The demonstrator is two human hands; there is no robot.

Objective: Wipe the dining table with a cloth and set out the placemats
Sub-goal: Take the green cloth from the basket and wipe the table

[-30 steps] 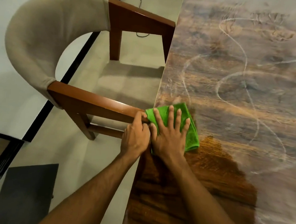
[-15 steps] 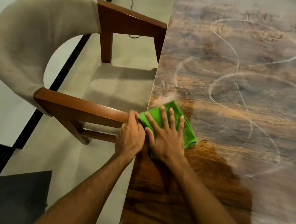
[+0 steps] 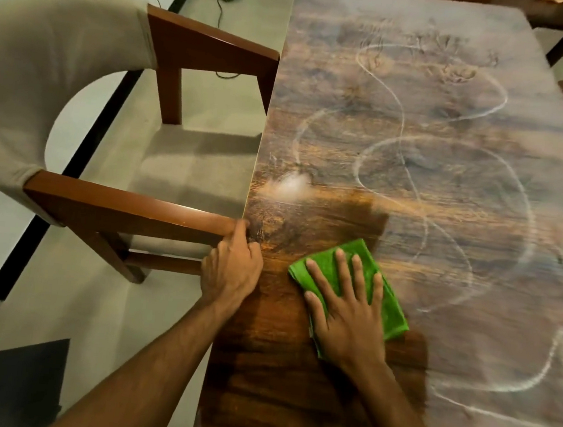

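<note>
Cloth point(image 3: 392, 313), green and folded, lies flat on the table point(image 3: 415, 164) near its left edge, at 6 o'clock in the head view. We see the right hand point(image 3: 349, 314) pressing it down, fingers straight and spread wide. At 9 o'clock from the cloth, the left hand point(image 3: 230, 270) grips the end of the chair armrest point(image 3: 119, 204), fingers curled. A white powder patch point(image 3: 289, 185) sits at 11 o'clock; pale streaks point(image 3: 500, 107) cover the tabletop from 12 to 3 o'clock.
</note>
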